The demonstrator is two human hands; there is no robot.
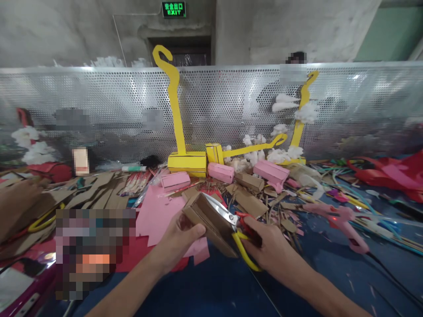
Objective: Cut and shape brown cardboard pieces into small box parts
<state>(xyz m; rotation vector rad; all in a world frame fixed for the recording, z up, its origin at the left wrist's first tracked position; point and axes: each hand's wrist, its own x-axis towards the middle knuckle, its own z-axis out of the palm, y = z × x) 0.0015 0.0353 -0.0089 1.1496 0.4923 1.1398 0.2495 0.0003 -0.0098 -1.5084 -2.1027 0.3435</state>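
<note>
A folded brown cardboard piece (211, 226) is gripped by my left hand (183, 237) at its left end, thumb on top. My right hand (264, 244) is closed round the red and yellow handles of a pair of scissors (231, 218), whose metal blades lie along the upper edge of the cardboard. Whether the blades are cutting into it cannot be told. Beneath and to the left are pink sheets (158, 215) and red sheets (132, 255) on the blue table (211, 290).
Yellow hooked shapes (176, 110) stand by a perforated metal screen (211, 101). Small pink boxes (271, 171) and cardboard scraps lie ahead. A pink glue gun (346, 224) with its cord is at right. Another person's hand (16, 202) is at far left beside cardboard strips.
</note>
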